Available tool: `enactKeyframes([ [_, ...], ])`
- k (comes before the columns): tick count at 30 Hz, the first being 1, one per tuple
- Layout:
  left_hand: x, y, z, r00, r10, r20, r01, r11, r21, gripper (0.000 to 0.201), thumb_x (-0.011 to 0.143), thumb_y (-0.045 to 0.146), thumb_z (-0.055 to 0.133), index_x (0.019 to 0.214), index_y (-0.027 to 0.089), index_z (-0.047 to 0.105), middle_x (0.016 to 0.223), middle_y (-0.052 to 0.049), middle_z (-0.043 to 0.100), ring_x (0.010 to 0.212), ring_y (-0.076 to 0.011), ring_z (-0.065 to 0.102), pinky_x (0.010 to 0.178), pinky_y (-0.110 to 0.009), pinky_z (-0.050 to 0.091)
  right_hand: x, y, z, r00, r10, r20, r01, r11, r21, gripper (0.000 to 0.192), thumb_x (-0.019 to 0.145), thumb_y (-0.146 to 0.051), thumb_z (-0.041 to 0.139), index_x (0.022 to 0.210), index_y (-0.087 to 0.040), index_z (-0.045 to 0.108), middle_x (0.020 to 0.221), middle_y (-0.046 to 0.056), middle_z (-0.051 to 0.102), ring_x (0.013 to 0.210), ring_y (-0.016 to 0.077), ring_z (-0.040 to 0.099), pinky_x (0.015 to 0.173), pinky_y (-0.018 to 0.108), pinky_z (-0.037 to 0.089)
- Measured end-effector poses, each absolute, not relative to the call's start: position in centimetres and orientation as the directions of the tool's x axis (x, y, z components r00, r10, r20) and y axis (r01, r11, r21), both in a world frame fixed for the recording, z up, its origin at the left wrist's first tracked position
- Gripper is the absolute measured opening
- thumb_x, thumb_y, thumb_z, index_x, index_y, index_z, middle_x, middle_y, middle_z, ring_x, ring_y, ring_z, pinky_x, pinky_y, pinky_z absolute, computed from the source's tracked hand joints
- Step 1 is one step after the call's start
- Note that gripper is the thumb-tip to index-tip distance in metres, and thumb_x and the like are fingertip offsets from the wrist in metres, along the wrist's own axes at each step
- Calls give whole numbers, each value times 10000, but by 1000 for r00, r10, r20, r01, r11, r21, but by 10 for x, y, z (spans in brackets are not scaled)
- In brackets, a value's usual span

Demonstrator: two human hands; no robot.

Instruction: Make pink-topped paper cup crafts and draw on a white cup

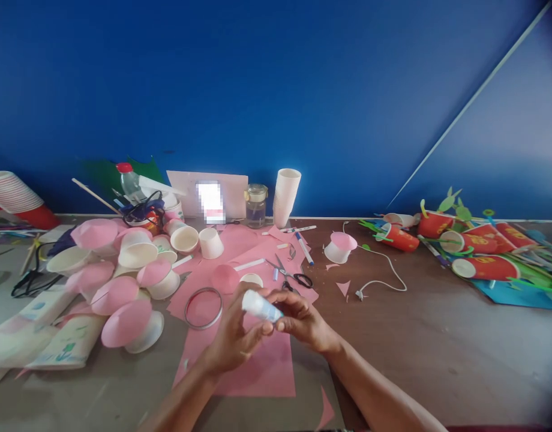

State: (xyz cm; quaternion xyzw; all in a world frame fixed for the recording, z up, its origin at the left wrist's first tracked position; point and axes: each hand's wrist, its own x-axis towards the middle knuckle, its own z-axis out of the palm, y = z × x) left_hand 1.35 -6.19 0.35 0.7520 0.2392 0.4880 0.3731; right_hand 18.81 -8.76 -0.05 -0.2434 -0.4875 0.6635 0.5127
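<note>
Both hands meet over a pink paper sheet [262,366] at the table's front centre. My left hand [233,339] and my right hand [303,321] together grip a small white tube with a blue end [260,306], held tilted between the fingertips. Just left of the hands lies a metal ring [203,307] on the pink paper. Behind them sit a pink paper cone [225,278], a small white cup [251,279] and black-handled scissors [290,274].
Several white cups capped with pink cones [123,294] crowd the left side. A stack of white cups [285,195], a glass jar [256,205] and a bottle [128,180] stand at the back. Red cups with green paper [474,246] lie at the right; a white cable [384,273] curls mid-table.
</note>
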Motion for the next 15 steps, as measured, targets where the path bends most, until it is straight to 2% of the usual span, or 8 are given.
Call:
enactKeyframes([
  [2, 14, -65, 7, 485, 763, 428, -134, -419, 898, 310, 882, 400, 569, 1110, 190, 583, 968, -95, 605, 673, -153, 620, 579, -294, 534, 187, -90, 0, -382, 912, 153, -443, -35, -896, 350, 732, -358, 781, 1020, -234, 625, 873, 11, 649, 696, 137, 629, 678, 306, 521],
  [5, 14, -67, 13, 523, 791, 317, -243, -218, 945, 318, 861, 434, 595, 1063, 189, 607, 878, -65, 627, 570, -137, 611, 541, -292, 524, 189, -91, -1, -412, 903, 117, -460, -95, -883, 391, 775, -503, 705, 976, -181, 611, 804, 31, 655, 651, 142, 634, 640, 295, 512],
  [8, 13, -65, 18, 550, 795, 256, -250, -136, 959, 320, 866, 465, 576, 993, 179, 644, 671, -27, 611, 531, -154, 596, 550, -309, 512, 189, -89, -2, -523, 851, 36, -456, -245, -856, 463, 841, -603, 565, 848, -141, 601, 726, 47, 649, 506, 112, 592, 504, 238, 456],
  [11, 13, -61, 17, 527, 818, 230, -226, -126, 966, 331, 854, 484, 583, 932, 172, 659, 601, -16, 581, 540, -153, 570, 543, -294, 485, 187, -89, -2, -594, 803, -45, -394, -339, -854, 471, 808, -622, 592, 806, -151, 569, 676, 19, 620, 397, 79, 512, 413, 209, 378],
  [13, 14, -60, 16, 435, 867, 242, -198, -170, 965, 323, 806, 487, 644, 886, 174, 651, 661, -19, 585, 592, -145, 550, 566, -280, 472, 186, -90, -1, -484, 874, -55, -317, -234, -919, 444, 736, -594, 689, 803, -174, 559, 631, -28, 560, 410, 73, 473, 417, 205, 355],
  [15, 15, -59, 16, 365, 898, 244, -191, -185, 964, 307, 772, 467, 687, 842, 173, 636, 709, -19, 580, 634, -137, 527, 589, -270, 462, 186, -92, -1, -240, 970, 29, -138, -5, -990, 394, 688, -519, 764, 783, -188, 572, 627, -43, 517, 485, 82, 455, 466, 211, 362],
])
